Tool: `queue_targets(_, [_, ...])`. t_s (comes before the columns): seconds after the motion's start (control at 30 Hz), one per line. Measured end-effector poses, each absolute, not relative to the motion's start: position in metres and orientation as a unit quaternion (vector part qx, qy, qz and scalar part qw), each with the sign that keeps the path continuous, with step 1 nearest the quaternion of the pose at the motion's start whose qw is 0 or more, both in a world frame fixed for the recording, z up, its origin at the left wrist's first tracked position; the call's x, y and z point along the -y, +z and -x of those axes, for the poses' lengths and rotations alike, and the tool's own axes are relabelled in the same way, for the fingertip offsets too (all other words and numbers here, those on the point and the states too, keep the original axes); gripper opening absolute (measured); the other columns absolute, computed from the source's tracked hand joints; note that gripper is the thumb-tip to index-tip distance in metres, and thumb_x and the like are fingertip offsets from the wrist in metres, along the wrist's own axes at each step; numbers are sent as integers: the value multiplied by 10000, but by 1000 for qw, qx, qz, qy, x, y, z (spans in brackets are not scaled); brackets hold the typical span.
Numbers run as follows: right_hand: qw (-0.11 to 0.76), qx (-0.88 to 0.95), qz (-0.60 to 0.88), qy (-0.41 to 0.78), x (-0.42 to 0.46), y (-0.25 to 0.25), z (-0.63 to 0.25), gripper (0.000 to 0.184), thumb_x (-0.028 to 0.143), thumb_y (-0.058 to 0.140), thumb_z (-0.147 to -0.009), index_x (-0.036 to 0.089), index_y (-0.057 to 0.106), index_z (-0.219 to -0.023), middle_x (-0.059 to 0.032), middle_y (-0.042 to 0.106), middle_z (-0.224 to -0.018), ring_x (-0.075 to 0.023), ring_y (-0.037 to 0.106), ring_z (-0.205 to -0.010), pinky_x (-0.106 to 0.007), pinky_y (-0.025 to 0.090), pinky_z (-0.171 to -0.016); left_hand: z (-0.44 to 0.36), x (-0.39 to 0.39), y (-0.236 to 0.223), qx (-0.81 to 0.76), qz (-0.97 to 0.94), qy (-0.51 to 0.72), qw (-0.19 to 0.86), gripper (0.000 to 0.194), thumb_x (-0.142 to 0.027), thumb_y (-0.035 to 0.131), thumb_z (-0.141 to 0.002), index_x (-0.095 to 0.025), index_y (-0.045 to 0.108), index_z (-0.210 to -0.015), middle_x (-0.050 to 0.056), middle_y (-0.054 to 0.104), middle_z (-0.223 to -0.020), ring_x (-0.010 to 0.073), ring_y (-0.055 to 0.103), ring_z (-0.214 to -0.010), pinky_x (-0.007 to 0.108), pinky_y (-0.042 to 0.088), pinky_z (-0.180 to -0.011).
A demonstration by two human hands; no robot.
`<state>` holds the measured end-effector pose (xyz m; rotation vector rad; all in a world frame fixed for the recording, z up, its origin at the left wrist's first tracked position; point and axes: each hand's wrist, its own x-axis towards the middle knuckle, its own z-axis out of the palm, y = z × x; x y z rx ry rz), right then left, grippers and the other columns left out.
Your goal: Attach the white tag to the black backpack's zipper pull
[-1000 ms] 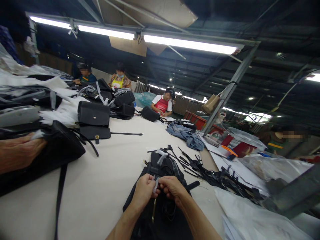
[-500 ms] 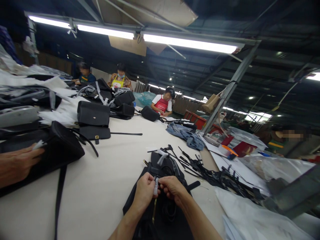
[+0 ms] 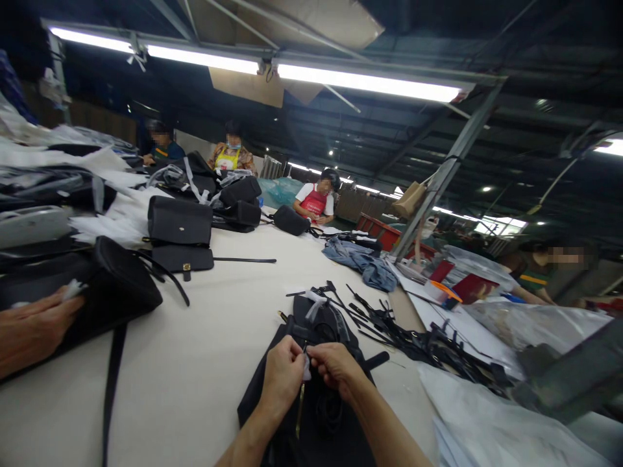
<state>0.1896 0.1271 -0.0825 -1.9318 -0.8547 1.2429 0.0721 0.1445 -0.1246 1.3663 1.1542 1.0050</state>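
A black bag (image 3: 318, 415) lies flat on the pale table (image 3: 204, 337) right in front of me. Both my hands meet over its upper part. My left hand (image 3: 285, 375) and my right hand (image 3: 333, 366) are closed in a pinch on a small white strip (image 3: 306, 370) between them. A gold bar (image 3: 300, 410) on the bag shows just below my left hand. Coiled black straps (image 3: 324, 327) with a white wrap lie on the bag's far end.
Another person's hand (image 3: 32, 327) rests on a black bag (image 3: 104, 285) at the left. Several black bags (image 3: 180, 220) and white paper are stacked further back. Loose black straps (image 3: 418, 340) and plastic sheets (image 3: 491, 421) lie to the right. Three people sit at the far end.
My hands have drawn closer on the white strip, so less of it shows. The other person's hand at the left has slid down and toward the left edge.
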Motion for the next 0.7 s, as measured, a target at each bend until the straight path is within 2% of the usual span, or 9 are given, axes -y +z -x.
queue_targets(0.13, [339, 318, 751, 469, -132, -87, -189, 259, 326, 590, -940, 133, 586, -766, 80, 517, -590, -36, 416, -403, -160, 357, -372, -70, -148, -124, -490, -562, 405, 529, 216, -46, 534, -756, -195, 474, -610, -67, 510, -480, 98, 553, -450, 158, 407, -444])
queue_targets(0.2, [340, 317, 753, 465, -133, -88, -188, 246, 320, 590, -941, 131, 589, -782, 78, 517, -599, -35, 411, -406, -158, 351, -371, -71, -153, -125, -495, -550, 392, 547, 208, -78, 531, -779, -194, 467, -618, -62, 515, -489, 113, 586, -463, 162, 426, -430])
queue_targets(0.43, [342, 325, 751, 462, -131, -83, -182, 290, 274, 583, -943, 141, 540, -689, 100, 457, -541, -25, 343, -371, -147, 275, -336, -75, -165, -131, -494, -540, 372, 571, 154, -128, 566, -777, -191, 492, -657, -36, 593, -518, 136, 645, -488, 176, 445, -456])
queue_targets(0.57, [353, 328, 747, 458, -128, -82, -182, 313, 216, 585, -927, 148, 514, -629, 110, 430, -483, -23, 320, -343, -143, 247, -323, -74, -160, -130, -491, -554, 392, 546, 180, -101, 589, -736, -200, 483, -631, -62, 542, -485, 120, 609, -490, 178, 430, -490])
queue_targets(0.7, [393, 333, 741, 430, -124, -85, -182, 261, 140, 568, -875, 152, 521, -618, 94, 453, -422, -26, 361, -330, -135, 303, -330, -74, -158, -127, -484, -565, 402, 534, 224, -25, 545, -699, -207, 449, -612, -90, 470, -455, 99, 542, -453, 172, 384, -471])
